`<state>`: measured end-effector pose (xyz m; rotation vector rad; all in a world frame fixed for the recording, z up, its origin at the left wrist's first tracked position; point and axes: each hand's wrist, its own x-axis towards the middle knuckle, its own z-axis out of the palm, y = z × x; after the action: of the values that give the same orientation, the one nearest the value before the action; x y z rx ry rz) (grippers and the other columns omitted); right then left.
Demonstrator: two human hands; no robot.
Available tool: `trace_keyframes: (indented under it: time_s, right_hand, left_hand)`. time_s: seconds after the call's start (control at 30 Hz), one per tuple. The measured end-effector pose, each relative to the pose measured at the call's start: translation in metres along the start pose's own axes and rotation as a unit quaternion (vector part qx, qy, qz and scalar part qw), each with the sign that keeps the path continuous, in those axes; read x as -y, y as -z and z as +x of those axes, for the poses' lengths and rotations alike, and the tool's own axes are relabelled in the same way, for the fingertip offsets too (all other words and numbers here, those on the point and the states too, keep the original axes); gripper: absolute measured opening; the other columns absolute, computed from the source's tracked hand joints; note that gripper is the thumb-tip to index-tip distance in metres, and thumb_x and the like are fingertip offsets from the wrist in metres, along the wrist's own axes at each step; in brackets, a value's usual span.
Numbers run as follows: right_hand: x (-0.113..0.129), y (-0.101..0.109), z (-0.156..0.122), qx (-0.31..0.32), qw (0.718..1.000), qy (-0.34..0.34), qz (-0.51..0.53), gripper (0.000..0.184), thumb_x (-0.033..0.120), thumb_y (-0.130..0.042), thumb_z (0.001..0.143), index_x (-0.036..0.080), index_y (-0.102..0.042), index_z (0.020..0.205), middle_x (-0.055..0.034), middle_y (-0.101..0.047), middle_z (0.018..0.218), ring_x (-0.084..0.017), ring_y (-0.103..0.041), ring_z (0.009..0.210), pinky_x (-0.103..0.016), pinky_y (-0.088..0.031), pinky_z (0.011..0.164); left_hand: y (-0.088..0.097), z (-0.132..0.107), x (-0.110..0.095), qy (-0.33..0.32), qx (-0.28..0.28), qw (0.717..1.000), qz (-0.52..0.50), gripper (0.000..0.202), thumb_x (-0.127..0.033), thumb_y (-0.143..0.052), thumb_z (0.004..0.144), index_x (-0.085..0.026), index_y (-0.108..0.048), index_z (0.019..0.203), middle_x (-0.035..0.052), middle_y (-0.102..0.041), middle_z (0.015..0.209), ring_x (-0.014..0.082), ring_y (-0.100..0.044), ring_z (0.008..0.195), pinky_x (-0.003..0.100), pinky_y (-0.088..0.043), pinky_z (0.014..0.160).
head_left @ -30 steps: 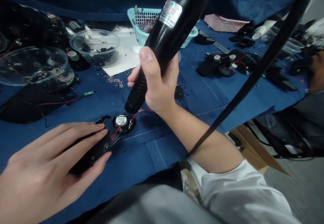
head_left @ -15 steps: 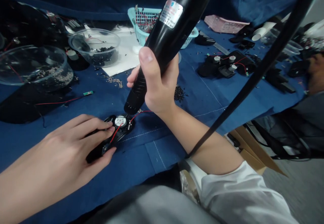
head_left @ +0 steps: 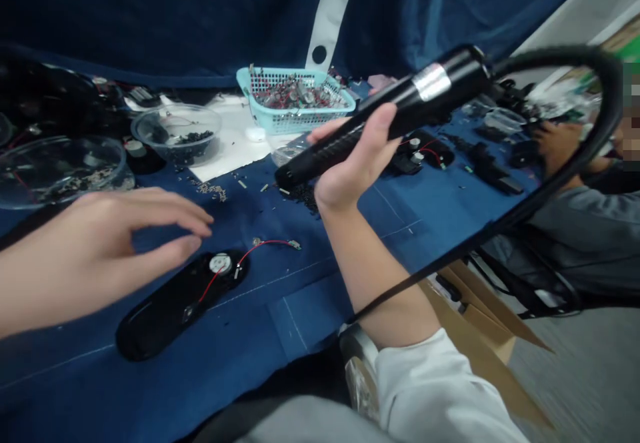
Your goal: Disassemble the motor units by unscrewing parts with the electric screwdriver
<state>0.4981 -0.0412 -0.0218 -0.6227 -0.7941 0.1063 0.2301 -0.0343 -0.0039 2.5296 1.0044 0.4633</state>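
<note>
My right hand [head_left: 357, 156] is wrapped round a black electric screwdriver [head_left: 345, 139], held tilted with its tip end down to the left, over a pile of small black screws [head_left: 303, 197]. A thick black cable runs from the tool's back end. My left hand [head_left: 130, 236] hovers with fingers apart, holding nothing. Just below it, a long black plastic housing [head_left: 155, 316] lies on the blue cloth. A round white-topped motor [head_left: 220, 263] sits in its far end, and a red wire [head_left: 267, 242] leads from there to a small board.
Clear bowls [head_left: 175, 139] with small parts stand at the left, beside loose silver screws [head_left: 213, 189]. A turquoise basket [head_left: 300, 119] of wired parts is behind. Black housings [head_left: 420, 153] lie at right, near another person's hand [head_left: 555, 146]. An open carton [head_left: 480, 309] is below the table edge.
My left hand has let go of the black housing and lifted away. My right hand has swung the screwdriver from above the motor to the black screws, tilting it flatter. The view has shifted.
</note>
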Motion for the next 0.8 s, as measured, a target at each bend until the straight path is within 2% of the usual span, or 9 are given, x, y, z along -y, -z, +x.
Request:
trace_keyframes:
  time_s: [0.07,0.13,0.2,0.37,0.53,0.67,0.8]
  right_hand:
    - [-0.008,0.012,0.022,-0.064,0.996,0.065,-0.019,0.025,0.052,-0.04,0.107,0.029,-0.042,0.117,0.0093,-0.054,0.065,-0.011,-0.065,0.054,-0.028,-0.057,0.066]
    - [-0.017,0.024,0.037,-0.087,0.989,0.108,-0.046,0.025,0.048,-0.04,0.105,0.03,-0.04,0.122,0.0094,-0.054,0.068,-0.011,-0.066,0.058,-0.031,-0.057,0.072]
    - [-0.025,0.034,0.043,-0.083,0.986,0.126,-0.07,0.028,0.048,-0.044,0.103,0.03,-0.038,0.124,0.0091,-0.057,0.07,-0.012,-0.068,0.061,-0.032,-0.058,0.075]
    - [-0.035,0.041,0.039,-0.058,0.986,0.125,-0.092,0.042,0.049,-0.054,0.099,0.026,-0.04,0.131,0.0073,-0.063,0.07,-0.014,-0.07,0.063,-0.032,-0.059,0.074]
    - [-0.03,0.039,0.036,-0.054,0.987,0.111,-0.104,0.049,0.048,-0.052,0.1,0.024,-0.04,0.14,0.0057,-0.065,0.073,-0.015,-0.072,0.065,-0.036,-0.062,0.079]
    - [-0.027,0.038,0.035,-0.057,0.988,0.097,-0.11,0.048,0.047,-0.05,0.099,0.025,-0.04,0.141,0.0061,-0.063,0.072,-0.015,-0.072,0.065,-0.037,-0.062,0.081]
    - [-0.026,0.036,0.033,-0.053,0.99,0.077,-0.11,0.05,0.05,-0.045,0.1,0.027,-0.039,0.144,0.006,-0.06,0.074,-0.015,-0.072,0.067,-0.036,-0.061,0.079]
  left_hand:
    - [-0.005,0.032,-0.008,0.003,0.012,0.999,0.039,0.037,-0.063,-0.06,0.089,-0.038,-0.084,0.102,-0.0032,-0.083,0.109,0.0252,-0.076,0.09,0.033,-0.057,0.072]
    - [-0.021,0.064,-0.017,-0.009,0.063,0.995,0.077,0.034,-0.051,-0.059,0.089,-0.031,-0.083,0.101,0.0008,-0.082,0.093,0.0238,-0.074,0.083,0.035,-0.055,0.079]
    - [-0.041,0.092,-0.025,-0.032,0.11,0.988,0.102,0.033,-0.041,-0.056,0.092,-0.027,-0.083,0.105,0.0035,-0.082,0.093,0.0232,-0.073,0.083,0.036,-0.052,0.081]
    - [-0.082,0.138,-0.034,-0.067,0.138,0.982,0.112,0.032,-0.03,-0.054,0.092,-0.025,-0.083,0.105,0.0042,-0.083,0.099,0.0218,-0.072,0.085,0.034,-0.05,0.081]
    - [-0.095,0.155,-0.03,-0.074,0.164,0.976,0.123,0.024,-0.028,-0.061,0.086,-0.028,-0.083,0.098,0.0016,-0.082,0.093,0.0206,-0.072,0.081,0.03,-0.049,0.074]
    - [-0.096,0.156,-0.029,-0.102,0.17,0.97,0.138,0.021,-0.029,-0.064,0.086,-0.028,-0.081,0.098,0.0012,-0.081,0.091,0.0191,-0.07,0.078,0.028,-0.048,0.072]
    - [-0.094,0.153,-0.039,-0.159,0.161,0.962,0.154,0.019,-0.024,-0.062,0.086,-0.026,-0.079,0.092,0.0039,-0.078,0.099,0.0193,-0.068,0.08,0.029,-0.048,0.073]
